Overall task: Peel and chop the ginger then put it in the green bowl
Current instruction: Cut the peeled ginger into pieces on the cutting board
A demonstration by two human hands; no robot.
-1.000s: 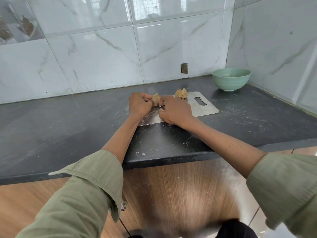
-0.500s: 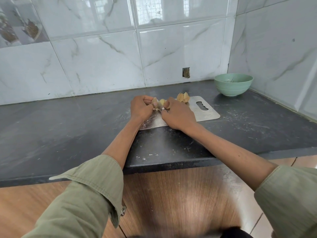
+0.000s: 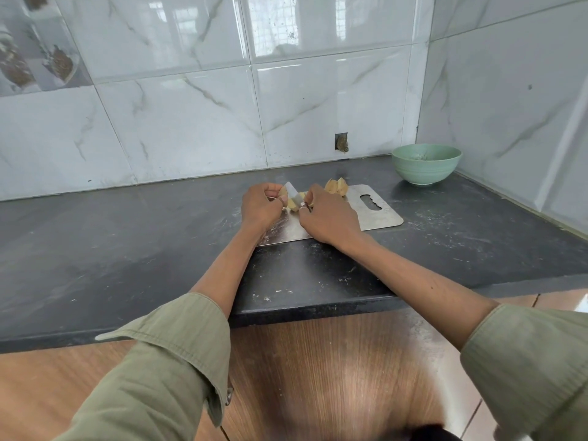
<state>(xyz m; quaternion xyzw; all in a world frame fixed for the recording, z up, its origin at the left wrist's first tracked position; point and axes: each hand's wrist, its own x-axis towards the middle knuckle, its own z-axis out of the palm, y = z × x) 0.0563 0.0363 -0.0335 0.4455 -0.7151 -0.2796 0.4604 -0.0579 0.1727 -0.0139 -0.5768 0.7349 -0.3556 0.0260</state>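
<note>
We had both hands over the metal cutting board [image 3: 378,214] on the dark countertop [image 3: 127,249]. Our left hand [image 3: 259,206] was curled, its fingertips pinching a piece of ginger [image 3: 291,203] at the far edge of the board. Our right hand [image 3: 327,218] was closed around a knife [image 3: 294,194], whose pale blade stuck up and away between the two hands, lying against the ginger. The handle was hidden inside the fist, so we could not tell how it was gripped; a ring seemed to sit on one finger, though it was small and hard to make out.

More ginger pieces [image 3: 335,187] lay on the far side of the board, just beyond our right hand, beside the board's handle slot [image 3: 369,203]. The green bowl [image 3: 425,164] stood well apart in the right corner of the countertop, near where the two tiled walls met, with some dark specks inside that we could not identify.

Our olive sleeves [image 3: 165,370] were pushed back from both forearms. A small square hole [image 3: 341,142] showed in the marble-patterned tiles [image 3: 191,122] behind the board.
</note>
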